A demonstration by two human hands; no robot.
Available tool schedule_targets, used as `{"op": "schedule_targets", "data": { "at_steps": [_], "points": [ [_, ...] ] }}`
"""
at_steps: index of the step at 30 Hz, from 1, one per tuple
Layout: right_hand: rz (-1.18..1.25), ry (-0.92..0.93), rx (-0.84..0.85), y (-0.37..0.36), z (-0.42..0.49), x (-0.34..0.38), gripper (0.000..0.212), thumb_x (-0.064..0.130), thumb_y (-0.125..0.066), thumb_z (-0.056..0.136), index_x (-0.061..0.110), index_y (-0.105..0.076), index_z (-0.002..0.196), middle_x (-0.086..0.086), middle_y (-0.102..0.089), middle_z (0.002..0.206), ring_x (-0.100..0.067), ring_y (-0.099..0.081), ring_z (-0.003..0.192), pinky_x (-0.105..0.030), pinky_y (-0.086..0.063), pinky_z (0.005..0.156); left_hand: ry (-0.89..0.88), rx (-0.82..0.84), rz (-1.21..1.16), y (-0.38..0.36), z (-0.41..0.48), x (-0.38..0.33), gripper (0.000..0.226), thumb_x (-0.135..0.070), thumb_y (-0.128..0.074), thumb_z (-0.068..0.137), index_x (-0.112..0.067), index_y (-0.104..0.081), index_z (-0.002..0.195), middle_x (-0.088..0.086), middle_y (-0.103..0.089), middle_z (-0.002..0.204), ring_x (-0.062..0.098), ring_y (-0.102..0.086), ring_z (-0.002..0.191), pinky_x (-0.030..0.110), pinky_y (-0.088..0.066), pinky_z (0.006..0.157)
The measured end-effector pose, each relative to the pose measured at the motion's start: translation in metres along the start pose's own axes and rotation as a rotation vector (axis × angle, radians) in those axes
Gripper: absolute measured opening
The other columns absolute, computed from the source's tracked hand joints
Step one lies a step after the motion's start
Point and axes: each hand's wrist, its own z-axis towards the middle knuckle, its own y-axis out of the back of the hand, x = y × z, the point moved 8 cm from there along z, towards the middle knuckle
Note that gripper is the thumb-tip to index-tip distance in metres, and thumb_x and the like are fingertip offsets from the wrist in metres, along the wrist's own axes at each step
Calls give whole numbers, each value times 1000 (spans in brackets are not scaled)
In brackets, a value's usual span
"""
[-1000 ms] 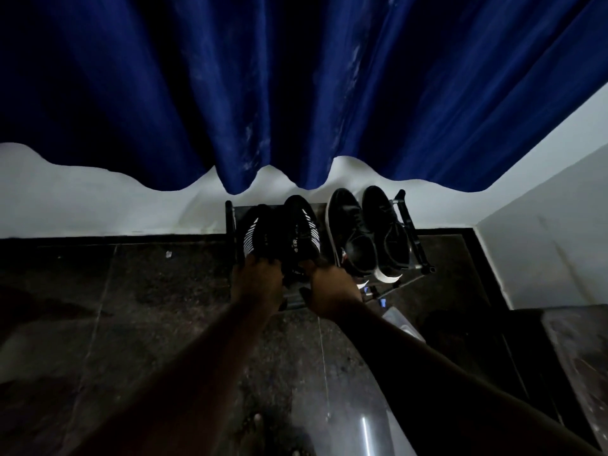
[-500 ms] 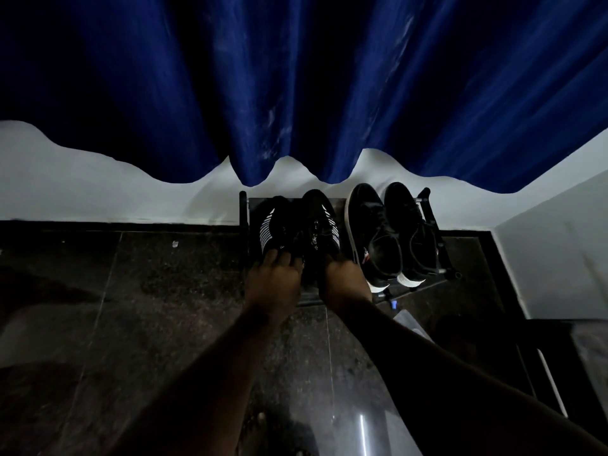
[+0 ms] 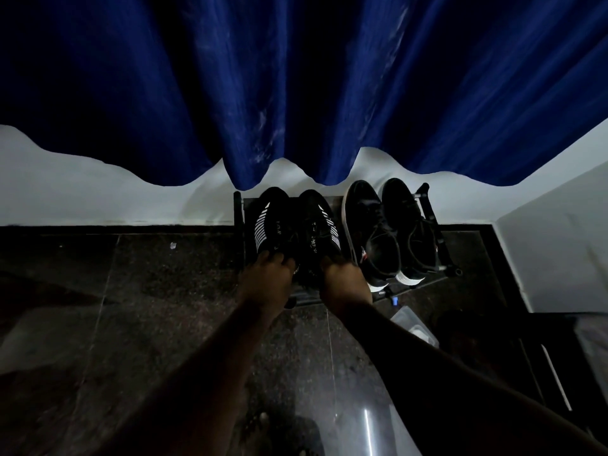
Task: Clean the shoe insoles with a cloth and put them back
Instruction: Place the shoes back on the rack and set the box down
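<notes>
Two black knit sneakers with white side stripes stand side by side on a low black shoe rack (image 3: 237, 212). My left hand (image 3: 268, 278) grips the heel end of the left striped sneaker (image 3: 268, 222). My right hand (image 3: 345, 281) grips the heel end of the right striped sneaker (image 3: 320, 222). My fingertips curl over the heel openings and hide them. No insole or cloth is visible in this dim view.
A second pair of black shoes with white soles (image 3: 391, 235) fills the rack's right half. A blue curtain (image 3: 296, 87) hangs above, against a white wall. A clear plastic container (image 3: 414, 327) lies on the dark tiled floor (image 3: 131, 307) to the right.
Both hands have pushed slightly further onto the heels of the striped sneakers. The camera has shifted, so the rack sits a little further right in view.
</notes>
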Motion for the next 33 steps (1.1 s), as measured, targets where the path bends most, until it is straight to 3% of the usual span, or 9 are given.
{"op": "schedule_targets", "data": {
  "at_steps": [8,17,20,26,30,33],
  "points": [
    [112,-7,-39,33,-25,-5,39,24,-60,87,22,-56,126,-7,-61,127,-41,-68,101,-45,-58,77,97,-40,-34,23,-13,-17,48,-36,-72,79,-30,-59,124,-5,-62,123,27,-50,121,40,-54,82],
    [155,14,-96,97,-76,-38,43,31,-65,87,19,-60,128,-12,-66,121,-42,-68,99,-44,-55,76,-7,-95,-56,85,-36,-91,39,-34,-63,83,-24,-63,121,1,-65,119,31,-55,117,42,-51,93],
    [205,17,-109,110,-94,-66,47,32,-67,88,21,-60,133,-12,-67,123,-42,-68,101,-44,-55,76,-76,-88,-85,97,-37,-136,39,-28,-62,87,-24,-60,125,2,-63,121,30,-57,117,41,-53,88],
    [284,-39,-91,95,-131,-159,34,33,-63,90,16,-64,119,-14,-68,117,-43,-68,95,-43,-54,73,-148,-33,-107,84,-36,-235,35,-20,-61,87,-21,-63,122,4,-65,121,33,-60,116,40,-51,87],
    [317,-67,-34,71,-141,-226,32,36,-58,93,18,-64,119,-11,-68,117,-40,-68,97,-43,-55,77,-101,9,-181,49,-15,-299,26,-13,-78,72,-11,-73,97,12,-72,93,36,-70,88,38,-57,71],
    [301,-104,-11,44,-147,-292,33,37,-57,96,19,-64,122,-11,-69,118,-40,-68,96,-40,-52,76,-103,85,-245,0,-1,-360,19,-10,-63,89,-8,-69,107,16,-69,105,37,-65,98,42,-52,83]
  ]
}}
